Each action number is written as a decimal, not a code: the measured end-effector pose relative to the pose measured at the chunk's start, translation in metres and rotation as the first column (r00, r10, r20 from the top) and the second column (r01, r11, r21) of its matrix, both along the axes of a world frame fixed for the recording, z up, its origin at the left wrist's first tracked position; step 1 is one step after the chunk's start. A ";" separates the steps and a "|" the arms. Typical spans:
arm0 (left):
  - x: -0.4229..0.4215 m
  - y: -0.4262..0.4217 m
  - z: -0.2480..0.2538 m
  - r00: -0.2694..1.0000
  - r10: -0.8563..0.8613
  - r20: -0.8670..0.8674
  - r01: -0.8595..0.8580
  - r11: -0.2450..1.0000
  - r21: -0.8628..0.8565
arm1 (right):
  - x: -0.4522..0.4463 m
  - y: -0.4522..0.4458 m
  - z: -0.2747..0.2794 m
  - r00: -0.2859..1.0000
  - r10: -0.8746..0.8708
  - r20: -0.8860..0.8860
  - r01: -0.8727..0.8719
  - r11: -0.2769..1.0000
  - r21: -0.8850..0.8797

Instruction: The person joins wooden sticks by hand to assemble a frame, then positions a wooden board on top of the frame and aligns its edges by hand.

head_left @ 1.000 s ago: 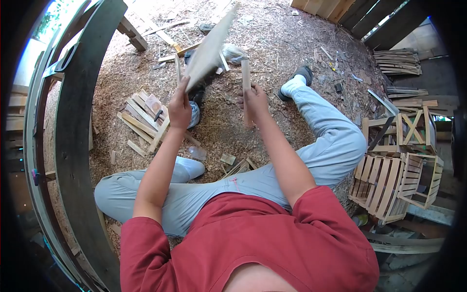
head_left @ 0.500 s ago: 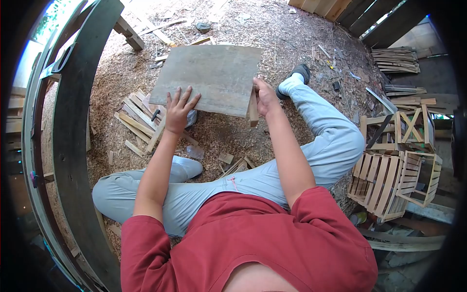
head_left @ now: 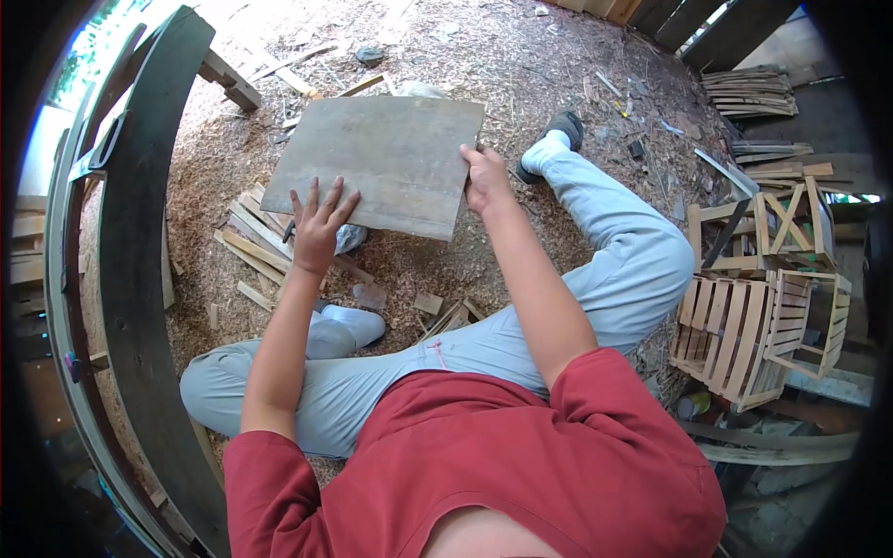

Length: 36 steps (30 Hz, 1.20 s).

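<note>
A thin grey-brown wooden board (head_left: pixel 381 153) is held out in front of me, above the ground, its near edge towards me. The fingers of my left hand (head_left: pixel 319 228) are spread on top of its near left part; the thumb is hidden, apparently below the edge. My right hand (head_left: pixel 486 177) is closed on the right edge, with the thumb on the upper face. Whatever is under the board is hidden from view. Beyond my left hand, partly covered by the board, lies a pile of wooden strips (head_left: pixel 251 244).
Wood shavings cover the ground (head_left: pixel 437 270). A long dark plank (head_left: pixel 139 279) stands along the left side. Slatted wooden crates (head_left: pixel 726 335) sit at the right, with stacked slats (head_left: pixel 749 91) behind them. My outstretched foot (head_left: pixel 558 139) is beyond the board's right side.
The board and both hands have shifted left and slightly towards me, and the board's tilt has changed. A wooden piece seen below its right edge earlier is now out of sight.
</note>
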<state>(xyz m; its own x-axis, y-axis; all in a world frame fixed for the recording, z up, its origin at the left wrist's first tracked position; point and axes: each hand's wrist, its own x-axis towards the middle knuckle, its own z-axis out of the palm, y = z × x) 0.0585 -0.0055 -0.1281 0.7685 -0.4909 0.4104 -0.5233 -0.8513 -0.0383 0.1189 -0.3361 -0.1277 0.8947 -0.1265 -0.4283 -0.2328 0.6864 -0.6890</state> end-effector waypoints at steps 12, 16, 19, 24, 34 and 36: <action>0.005 -0.007 0.006 0.997 0.058 0.041 -0.061 0.997 0.053 | 0.003 0.002 -0.012 1.000 -0.013 -0.016 0.010 0.983 -0.186; 0.007 -0.033 0.008 0.946 0.318 0.069 -0.271 0.887 -0.375 | 0.005 0.009 -0.009 1.000 -0.026 0.010 0.027 0.979 -0.201; 0.017 -0.074 -0.021 0.752 0.555 -0.356 -0.422 -0.010 -0.907 | 0.009 0.011 0.003 0.999 -0.051 0.003 0.051 0.983 -0.175; -0.008 -0.079 -0.035 0.777 -0.492 -0.392 -0.622 -0.698 -0.355 | 0.008 0.004 -0.003 1.000 -0.019 0.006 0.020 0.990 -0.140; -0.026 -0.137 0.003 0.701 -0.600 -0.386 -0.671 -0.371 -0.642 | 0.008 -0.025 0.008 0.991 0.080 -0.104 -0.096 0.982 -0.163; -0.025 -0.140 0.006 0.700 -0.606 -0.378 -0.672 -0.382 -0.634 | 0.006 -0.028 0.008 0.989 0.108 -0.104 -0.127 0.973 -0.194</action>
